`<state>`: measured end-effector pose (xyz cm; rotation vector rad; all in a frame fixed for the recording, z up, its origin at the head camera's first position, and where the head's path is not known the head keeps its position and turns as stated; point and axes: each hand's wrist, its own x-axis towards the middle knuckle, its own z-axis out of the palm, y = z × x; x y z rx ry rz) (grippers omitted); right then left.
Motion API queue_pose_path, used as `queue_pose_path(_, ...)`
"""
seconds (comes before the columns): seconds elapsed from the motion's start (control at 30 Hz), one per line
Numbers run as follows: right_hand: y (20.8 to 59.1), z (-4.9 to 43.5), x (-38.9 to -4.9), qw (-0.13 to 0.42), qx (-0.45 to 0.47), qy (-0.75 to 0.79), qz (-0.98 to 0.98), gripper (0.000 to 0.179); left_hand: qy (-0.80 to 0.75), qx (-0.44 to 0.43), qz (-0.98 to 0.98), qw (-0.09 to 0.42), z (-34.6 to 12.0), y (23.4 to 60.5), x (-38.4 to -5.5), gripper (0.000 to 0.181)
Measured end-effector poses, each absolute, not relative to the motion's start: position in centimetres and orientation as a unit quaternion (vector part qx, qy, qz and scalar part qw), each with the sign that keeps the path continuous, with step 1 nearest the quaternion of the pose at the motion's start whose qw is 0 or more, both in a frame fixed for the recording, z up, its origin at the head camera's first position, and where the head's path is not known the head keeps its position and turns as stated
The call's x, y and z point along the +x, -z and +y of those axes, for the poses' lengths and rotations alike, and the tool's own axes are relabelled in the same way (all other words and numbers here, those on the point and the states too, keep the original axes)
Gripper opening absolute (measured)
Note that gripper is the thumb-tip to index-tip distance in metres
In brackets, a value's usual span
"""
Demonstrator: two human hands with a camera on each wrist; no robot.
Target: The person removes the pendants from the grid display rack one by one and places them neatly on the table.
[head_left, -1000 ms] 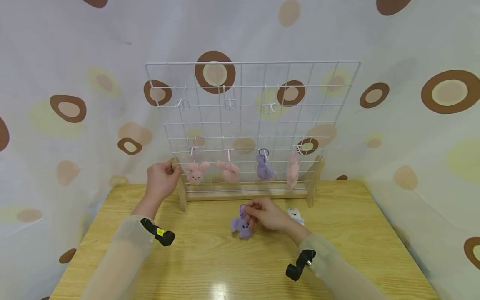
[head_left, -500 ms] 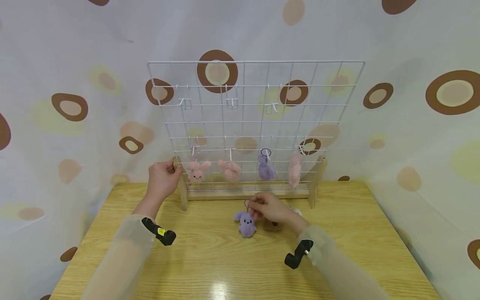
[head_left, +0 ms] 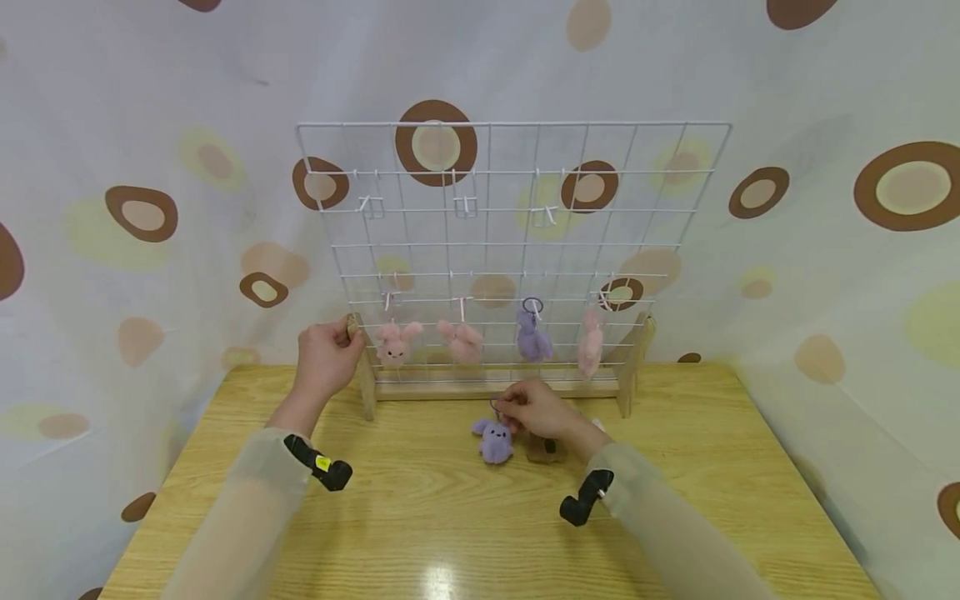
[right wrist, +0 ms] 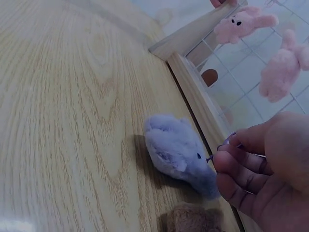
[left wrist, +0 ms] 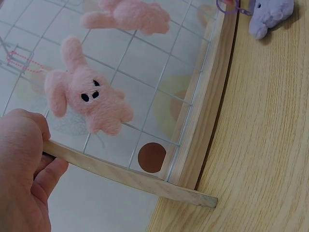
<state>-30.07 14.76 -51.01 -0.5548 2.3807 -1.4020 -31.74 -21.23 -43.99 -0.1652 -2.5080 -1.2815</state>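
The rack point(head_left: 435, 390) is stood on the table point(head_left: 375, 525), with a patterned cloth point(head_left: 150, 83) seen behind it. The rack's left post point(head_left: 365, 379) is gripped near its top by the left hand point(head_left: 326, 358), the fingers being closed about the wood.

In front of the rack's middle, the purple toy point(head_left: 495, 442) is found close to the base bar. Its ring point(left wrist: 220, 8) is pinched between the thumb and fingers of the right hand point(head_left: 543, 414). The toy is held with its face turned away from the rack; whether any of its weight is borne by the table cannot be told.

A brown toy point(head_left: 543, 451) is noted in front of the rack, right of its middle, partly covered by the right hand. A white item point(head_left: 597, 423), mostly hidden by the right wrist, is seen in front of the rack's right part.

Four toys are hung along the rack's lower part: from its left end, a front-facing pink toy point(head_left: 393, 346), a second pink toy point(head_left: 462, 343), a hung purple toy point(head_left: 534, 342) and a slim pink toy point(head_left: 590, 348). Three bare hooks are fitted higher on the rack. A small black camera is worn on each wrist.
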Motion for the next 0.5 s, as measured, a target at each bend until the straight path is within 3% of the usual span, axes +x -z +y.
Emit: queue_pose_path(0.5,51.9,15.3,-30.8,0.122,-0.175,0.461,0.861,0.017,0.455,-0.058,-0.875,0.157,-21.4,44.2,-31.8,0.03)
